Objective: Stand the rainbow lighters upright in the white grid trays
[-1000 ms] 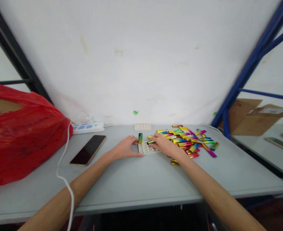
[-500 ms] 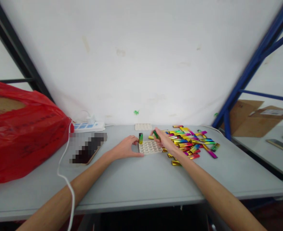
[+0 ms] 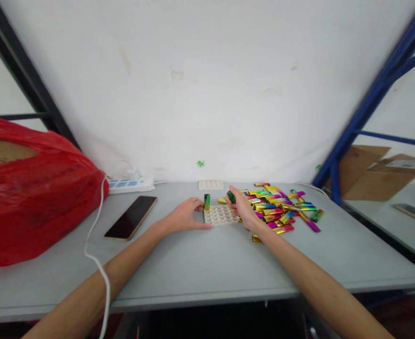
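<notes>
A pale tray (image 3: 218,216) with rows of round holes lies on the table in front of me. In its far left corner stands a shiny green-and-yellow lighter (image 3: 207,202). My left hand (image 3: 186,214) rests at the tray's left edge, thumb stretched along the near corner and fingers curled near the standing lighter; thumb and fingers are wide apart. Above the tray's right side, my right hand (image 3: 241,207) is closed round a dark green lighter (image 3: 231,197), its end poking out past the fingers. Right of the tray spreads a pile of metallic, many-coloured lighters (image 3: 281,207).
A second pale tray (image 3: 210,185) lies by the wall. On the left are a phone (image 3: 131,217), a power strip (image 3: 131,184), a white cable (image 3: 96,261) and a large red plastic bag (image 3: 34,202). A cardboard box (image 3: 366,174) stands beyond the blue frame (image 3: 362,103).
My right hand has shifted slightly right and turned, so the green lighter in it now points differently. The left hand and the standing lighter stay in place.
</notes>
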`<state>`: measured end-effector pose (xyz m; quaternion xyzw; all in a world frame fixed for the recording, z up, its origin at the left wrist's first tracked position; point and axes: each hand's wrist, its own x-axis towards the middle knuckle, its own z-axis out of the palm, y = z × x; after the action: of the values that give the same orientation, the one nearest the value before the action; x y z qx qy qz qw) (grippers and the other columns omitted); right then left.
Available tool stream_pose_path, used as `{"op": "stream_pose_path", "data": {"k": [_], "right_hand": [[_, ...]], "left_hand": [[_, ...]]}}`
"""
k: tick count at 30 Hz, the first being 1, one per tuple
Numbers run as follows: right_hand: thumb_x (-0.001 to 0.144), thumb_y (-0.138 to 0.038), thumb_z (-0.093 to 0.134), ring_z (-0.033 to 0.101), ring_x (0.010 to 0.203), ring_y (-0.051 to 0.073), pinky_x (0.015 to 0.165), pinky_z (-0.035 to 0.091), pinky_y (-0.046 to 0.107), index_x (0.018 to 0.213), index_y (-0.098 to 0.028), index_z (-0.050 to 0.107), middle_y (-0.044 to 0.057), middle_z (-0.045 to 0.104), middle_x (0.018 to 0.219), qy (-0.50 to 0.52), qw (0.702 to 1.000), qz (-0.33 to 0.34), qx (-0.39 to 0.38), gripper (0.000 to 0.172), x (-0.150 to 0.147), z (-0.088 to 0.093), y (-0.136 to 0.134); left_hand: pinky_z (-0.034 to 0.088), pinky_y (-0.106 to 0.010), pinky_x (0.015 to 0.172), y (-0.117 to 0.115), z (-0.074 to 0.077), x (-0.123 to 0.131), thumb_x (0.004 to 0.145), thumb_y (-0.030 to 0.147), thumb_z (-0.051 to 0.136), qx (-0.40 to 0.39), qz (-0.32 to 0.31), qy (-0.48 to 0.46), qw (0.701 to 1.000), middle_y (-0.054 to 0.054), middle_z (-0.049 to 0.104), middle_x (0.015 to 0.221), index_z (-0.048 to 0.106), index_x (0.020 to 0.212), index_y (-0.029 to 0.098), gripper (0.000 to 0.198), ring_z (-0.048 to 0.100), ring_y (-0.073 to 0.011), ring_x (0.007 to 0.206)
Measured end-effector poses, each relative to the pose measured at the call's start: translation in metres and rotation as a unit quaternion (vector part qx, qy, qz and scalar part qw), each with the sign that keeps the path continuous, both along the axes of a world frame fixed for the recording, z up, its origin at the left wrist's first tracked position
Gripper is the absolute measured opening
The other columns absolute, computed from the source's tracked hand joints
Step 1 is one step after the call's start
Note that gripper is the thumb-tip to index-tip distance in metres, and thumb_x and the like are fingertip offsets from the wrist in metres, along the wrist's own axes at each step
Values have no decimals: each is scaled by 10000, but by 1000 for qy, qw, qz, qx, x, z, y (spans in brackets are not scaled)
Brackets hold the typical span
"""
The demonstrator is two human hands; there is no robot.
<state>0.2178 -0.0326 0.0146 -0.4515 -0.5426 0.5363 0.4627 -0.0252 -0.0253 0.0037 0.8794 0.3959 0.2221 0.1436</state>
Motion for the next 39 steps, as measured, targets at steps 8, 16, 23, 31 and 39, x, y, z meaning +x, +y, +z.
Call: {"op": "stream_pose_path", "data": {"k": [8, 16, 23, 31, 39], "right_hand": [[1012, -739, 447, 592, 655, 159, 655, 511, 288, 1015, -213, 686, -13, 596, 759, -135, 966, 38, 217, 578, -2, -5, 2], [1048, -584, 577, 672, 746, 211, 787, 522, 323, 911, -224, 734, 51, 726, 790, -314, 875, -26, 369, 416, -2, 0, -8], [1078, -426, 605, 735, 788, 221, 746, 501, 293, 979, -215, 729, 57, 797, 857, -354, 866, 18, 351, 264, -12, -11, -3], [1097, -439, 578, 691, 805, 210, 740, 447, 294, 980, -181, 697, 92, 773, 908, -483, 777, -16, 402, 307, -15, -9, 6], [1106, -378, 579, 713, 881, 213, 791, 422, 307, 1087, -153, 706, 106, 786, 1008, -553, 734, 44, 391, 259, -22, -8, 4]], "left_hand": [[525, -394, 876, 2, -3, 0, 690, 737, 837, 6, 1, 1, 1000, -87, 711, 997, 684, 957, 209, 612, 673, -311, 951], [530, -407, 917, 3, -6, -1, 694, 711, 854, -3, -1, -3, 1000, -99, 724, 1061, 712, 1089, 196, 664, 676, -323, 1001], [531, -407, 918, 4, -7, -1, 690, 698, 868, -3, -5, -10, 1000, -89, 736, 1051, 724, 1080, 208, 642, 676, -321, 999], [529, -397, 901, 4, -7, -2, 695, 695, 865, 9, -8, -12, 1000, -88, 725, 1027, 716, 1052, 200, 628, 677, -313, 976], [525, -380, 891, 7, -7, -3, 737, 686, 840, 15, -16, -4, 1000, -79, 720, 1043, 713, 1088, 212, 604, 672, -293, 964]]}}
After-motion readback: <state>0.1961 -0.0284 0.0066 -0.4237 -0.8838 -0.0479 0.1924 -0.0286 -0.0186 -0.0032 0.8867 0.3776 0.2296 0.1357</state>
